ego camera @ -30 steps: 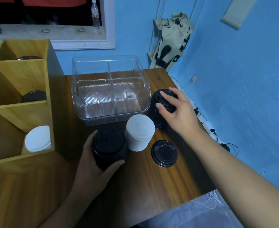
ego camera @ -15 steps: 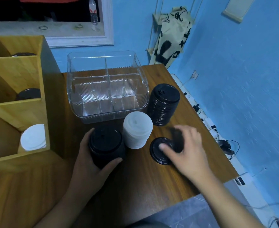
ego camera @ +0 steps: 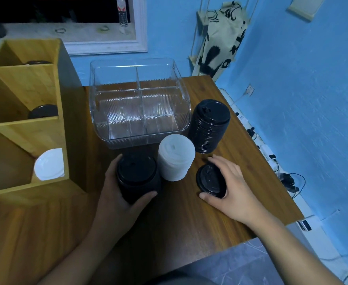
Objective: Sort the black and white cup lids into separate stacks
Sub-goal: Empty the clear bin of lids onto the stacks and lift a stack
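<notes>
My left hand wraps around a black stack of lids near the table's middle. Right beside it stands a white stack of lids. A taller black stack rises behind, at the right. My right hand curls over a single black lid, thumb at its near edge and fingers at its far edge. The lid looks tilted up slightly off the table.
A clear plastic divided bin sits behind the stacks. A wooden compartment box at the left holds a white lid and black lids. The table's right edge drops to cables on the floor.
My right hand left the top of the tall black stack, came down toward me and closed around the single black lid. My left hand stayed on its black stack.
</notes>
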Tool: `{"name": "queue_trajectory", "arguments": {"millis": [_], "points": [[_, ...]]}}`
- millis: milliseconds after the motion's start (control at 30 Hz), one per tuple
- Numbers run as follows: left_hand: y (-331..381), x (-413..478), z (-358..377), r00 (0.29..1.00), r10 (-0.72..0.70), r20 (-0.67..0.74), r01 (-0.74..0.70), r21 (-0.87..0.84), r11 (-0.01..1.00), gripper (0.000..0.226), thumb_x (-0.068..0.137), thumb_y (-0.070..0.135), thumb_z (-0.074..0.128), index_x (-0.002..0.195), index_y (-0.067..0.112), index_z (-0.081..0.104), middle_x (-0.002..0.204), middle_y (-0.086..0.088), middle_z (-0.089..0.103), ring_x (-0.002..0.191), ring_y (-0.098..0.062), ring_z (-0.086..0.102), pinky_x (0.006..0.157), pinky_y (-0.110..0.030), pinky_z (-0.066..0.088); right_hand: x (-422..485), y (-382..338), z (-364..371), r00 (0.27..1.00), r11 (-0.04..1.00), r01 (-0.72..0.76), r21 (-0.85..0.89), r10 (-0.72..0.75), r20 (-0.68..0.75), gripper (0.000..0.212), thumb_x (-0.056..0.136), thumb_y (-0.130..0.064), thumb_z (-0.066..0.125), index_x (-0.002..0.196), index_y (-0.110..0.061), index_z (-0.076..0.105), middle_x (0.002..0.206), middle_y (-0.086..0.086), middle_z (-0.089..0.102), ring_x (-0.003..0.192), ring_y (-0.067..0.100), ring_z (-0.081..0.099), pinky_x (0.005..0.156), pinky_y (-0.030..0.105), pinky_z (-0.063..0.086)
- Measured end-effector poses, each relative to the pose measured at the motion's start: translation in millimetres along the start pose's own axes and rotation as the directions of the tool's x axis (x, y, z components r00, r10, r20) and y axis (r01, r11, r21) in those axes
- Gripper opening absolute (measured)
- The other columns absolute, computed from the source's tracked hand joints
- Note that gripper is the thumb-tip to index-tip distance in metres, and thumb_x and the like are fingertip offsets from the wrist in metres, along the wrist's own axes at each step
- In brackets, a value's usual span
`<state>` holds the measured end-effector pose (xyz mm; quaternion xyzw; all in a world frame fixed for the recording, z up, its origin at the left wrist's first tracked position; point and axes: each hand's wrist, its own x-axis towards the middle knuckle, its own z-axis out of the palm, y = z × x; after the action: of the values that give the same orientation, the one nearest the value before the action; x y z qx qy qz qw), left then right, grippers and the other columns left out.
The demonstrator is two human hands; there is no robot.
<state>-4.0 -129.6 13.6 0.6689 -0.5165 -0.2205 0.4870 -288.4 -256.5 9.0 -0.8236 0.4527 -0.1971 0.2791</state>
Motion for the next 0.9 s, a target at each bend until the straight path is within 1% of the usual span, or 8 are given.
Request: {"name": "queue_trajectory", "arguments": {"millis": [133, 233, 300, 433, 533, 633, 767, 900], "points": [[1.1, 0.7, 2.5, 1.0, -0.003, -0.014, 0.003, 0.017, 1.0, 0.108, 0.064, 0.049, 0.084, 0.149, 0.047, 0.019, 0.14, 0.046, 0.03, 0.133, 0.022, 0.033, 0.108, -0.002, 0.027, -0.4, -7.3, 11.2, 0.976, 0.991, -0.091, -0.099, 0.069, -0.209, 0.08, 0.077, -0.068, 0.073, 0.139, -0.024, 0.051, 0.133, -0.008, 0.05, 0.124, 0.011, 0.042, 0.105, 0.028, 0.037], [2.4, 1.3, 3.6, 0.999, -0.011, -0.035, 0.012, 0.035, 0.999, 0.109, 0.065, 0.051, 0.081, 0.153, 0.037, 0.018, 0.143, 0.035, 0.036, 0.133, 0.023, 0.031, 0.109, -0.003, 0.027, -2.1, -3.1, 11.0, 0.989, 1.0, -0.015, -0.015, 0.012, -0.144, 0.064, 0.082, -0.038, 0.081, 0.138, -0.027, 0.051, 0.139, -0.01, 0.05, 0.131, 0.007, 0.044, 0.11, 0.037, 0.042], [4.1, 2.1, 4.3, 0.999, -0.023, -0.038, 0.025, 0.038, 0.999, 0.109, 0.065, 0.052, 0.081, 0.153, 0.037, 0.017, 0.142, 0.031, 0.038, 0.133, 0.024, 0.031, 0.109, -0.002, 0.027, -4.8, 1.6, 7.4, 0.997, 0.997, -0.002, 0.081, 0.008, -0.071, 0.069, 0.079, -0.022, 0.08, 0.14, -0.03, 0.048, 0.152, -0.01, 0.042, 0.144, 0.005, 0.035, 0.118, 0.04, 0.037], [6.4, 2.3, 5.0, 0.998, -0.035, -0.045, 0.038, 0.056, 0.998, 0.108, 0.065, 0.054, 0.079, 0.152, 0.035, 0.018, 0.143, 0.028, 0.038, 0.131, 0.027, 0.029, 0.108, 0.0, 0.026, -7.1, 7.9, 7.5, 0.991, 0.999, 0.012, -0.036, -0.017, -0.131, 0.069, 0.081, -0.039, 0.081, 0.141, -0.025, 0.05, 0.152, -0.004, 0.044, 0.143, 0.011, 0.037, 0.117, 0.039, 0.036], [7.7, 2.9, 5.3, 0.997, -0.075, -0.031, 0.077, 0.076, 0.994, 0.109, 0.064, 0.053, 0.08, 0.15, 0.037, 0.017, 0.145, 0.017, 0.038, 0.128, 0.03, 0.028, 0.104, 0.004, 0.023, -3.9, -0.2, -4.6, 0.98, 0.994, 0.024, 0.105, -0.003, -0.198, 0.062, 0.077, -0.041, 0.084, 0.133, -0.029, 0.057, 0.14, -0.009, 0.057, 0.133, 0.001, 0.049, 0.112, 0.03, 0.043], [9.7, 4.4, 5.6, 0.994, -0.108, -0.021, 0.109, 0.085, 0.99, 0.106, 0.062, 0.053, 0.079, 0.147, 0.041, 0.016, 0.14, 0.024, 0.035, 0.125, 0.024, 0.028, 0.098, 0.01, 0.021, 15.2, -14.9, -36.2, 0.95, 0.969, 0.115, 0.218, -0.043, -0.309, 0.058, 0.074, -0.045, 0.082, 0.126, -0.027, 0.064, 0.132, -0.013, 0.062, 0.127, -0.001, 0.055, 0.107, 0.019, 0.045], [11.9, 5.0, 6.0, 0.992, -0.119, -0.033, 0.122, 0.107, 0.987, 0.102, 0.062, 0.051, 0.078, 0.144, 0.041, 0.018, 0.129, 0.037, 0.031, 0.122, 0.022, 0.025, 0.091, 0.012, 0.022, 60.7, -36.4, -73.4, 0.897, 0.953, 0.256, 0.162, -0.171, -0.408, 0.051, 0.079, -0.038, 0.083, 0.124, -0.017, 0.069, 0.134, -0.003, 0.064, 0.129, 0.011, 0.057, 0.108, 0.036, 0.049], [14.6, 5.0, 6.9, 0.991, -0.129, -0.034, 0.132, 0.1, 0.986, 0.1, 0.062, 0.05, 0.08, 0.141, 0.042, 0.019, 0.126, 0.045, 0.025, 0.118, 0.03, 0.024, 0.09, 0.012, 0.023, 95.8, -47.5, -89.3, 0.874, 0.915, 0.366, 0.17, -0.275, -0.401, 0.045, 0.083, -0.038, 0.082, 0.122, -0.019, 0.07, 0.133, -0.002, 0.064, 0.13, 0.017, 0.057, 0.107, 0.047, 0.048]]}}
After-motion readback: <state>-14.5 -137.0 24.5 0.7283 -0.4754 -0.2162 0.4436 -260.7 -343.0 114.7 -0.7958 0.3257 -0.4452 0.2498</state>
